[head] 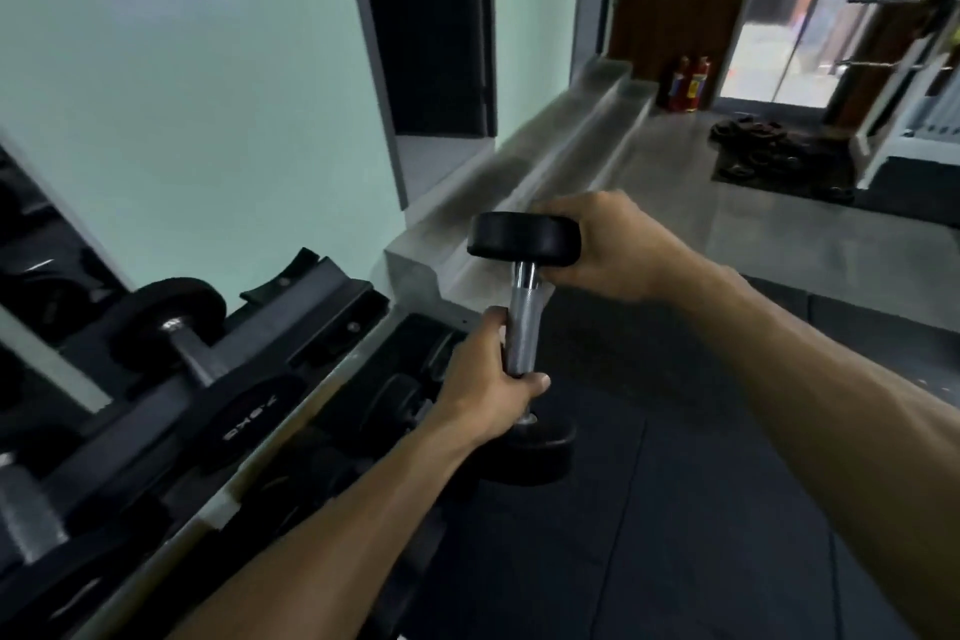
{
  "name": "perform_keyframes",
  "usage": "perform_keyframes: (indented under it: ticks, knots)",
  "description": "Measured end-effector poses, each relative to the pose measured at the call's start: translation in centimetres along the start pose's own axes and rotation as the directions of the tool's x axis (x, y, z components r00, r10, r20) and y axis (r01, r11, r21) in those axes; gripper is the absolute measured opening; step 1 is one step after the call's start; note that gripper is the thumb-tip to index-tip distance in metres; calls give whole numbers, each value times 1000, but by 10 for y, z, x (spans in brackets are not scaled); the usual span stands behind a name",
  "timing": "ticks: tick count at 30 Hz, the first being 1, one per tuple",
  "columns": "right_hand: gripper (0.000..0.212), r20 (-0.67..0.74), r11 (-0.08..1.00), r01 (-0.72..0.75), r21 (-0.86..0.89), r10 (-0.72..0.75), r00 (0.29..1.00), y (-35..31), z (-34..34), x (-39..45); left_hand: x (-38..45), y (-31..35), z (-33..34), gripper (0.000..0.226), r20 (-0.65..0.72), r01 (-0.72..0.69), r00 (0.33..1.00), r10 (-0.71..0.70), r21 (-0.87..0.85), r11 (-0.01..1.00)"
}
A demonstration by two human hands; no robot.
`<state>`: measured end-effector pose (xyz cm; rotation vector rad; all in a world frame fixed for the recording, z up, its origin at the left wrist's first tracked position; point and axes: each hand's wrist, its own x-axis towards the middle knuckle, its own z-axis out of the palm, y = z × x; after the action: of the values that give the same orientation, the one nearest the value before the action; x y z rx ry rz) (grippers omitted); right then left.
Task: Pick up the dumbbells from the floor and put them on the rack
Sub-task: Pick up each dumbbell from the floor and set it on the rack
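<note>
Carry step: my left hand (493,379) wraps the dumbbell (522,343) handle, my right hand (608,250) cups its upper head, held upright just beside the rack (311,296). Next: tip level, lower onto rails.

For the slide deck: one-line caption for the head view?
Left hand grips the knurled steel handle of a black round-headed dumbbell, right hand steadying its top head, beside the dark dumbbell rack.

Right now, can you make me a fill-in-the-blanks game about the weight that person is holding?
1. The left hand grips the dumbbell by its silver ____.
2. The right hand holds its upper black ____.
3. The rack stands on the person's ____ side.
4. Two red fire ____ stand far back.

Missing words: handle, end, left, extinguishers.
</note>
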<state>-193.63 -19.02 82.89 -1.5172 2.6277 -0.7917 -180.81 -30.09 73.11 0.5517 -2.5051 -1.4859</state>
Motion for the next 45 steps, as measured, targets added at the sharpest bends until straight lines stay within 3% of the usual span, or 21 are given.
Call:
perform_keyframes:
  ticks: [8, 17, 20, 25, 30, 32, 34, 39, 45]
  knots:
    - [36, 181, 989, 134, 68, -144, 973, 20, 74, 169, 114, -77, -56, 59, -160, 152, 974, -158, -48, 987]
    - [32, 392, 945, 314, 92, -324, 861, 29, 167, 320, 197, -147, -102, 47, -308, 339, 879, -364, -131, 931]
    - [38, 451, 910, 399, 118, -407, 795, 29, 200, 366, 219, -167, -116, 47, -376, 415, 815, -442, -154, 897]
    - [33, 516, 820, 516, 248, -562, 647, 16, 262, 433, 248, -196, -136, 49, -511, 541, 653, -560, -202, 816]
    - [34, 549, 773, 493, 400, -632, 547, 0, 316, 484, 276, -222, -160, 42, -571, 670, 488, -660, -240, 703]
    - [34, 574, 796, 374, 476, -603, 553, -1, 340, 496, 281, -226, -167, 41, -579, 762, 444, -684, -158, 628]
    - [36, 601, 804, 265, 533, -580, 550, -2, 355, 500, 278, -227, -170, 37, -585, 803, 441, -681, -80, 590]
    - [39, 594, 798, 261, 543, -585, 552, -3, 365, 493, 255, -232, -158, 32, -633, 707, 450, -630, -178, 684]
    - [60, 506, 865, 308, 396, -486, 713, 7, 365, 470, 235, -222, -140, 31, -686, 585, 509, -520, -166, 794]
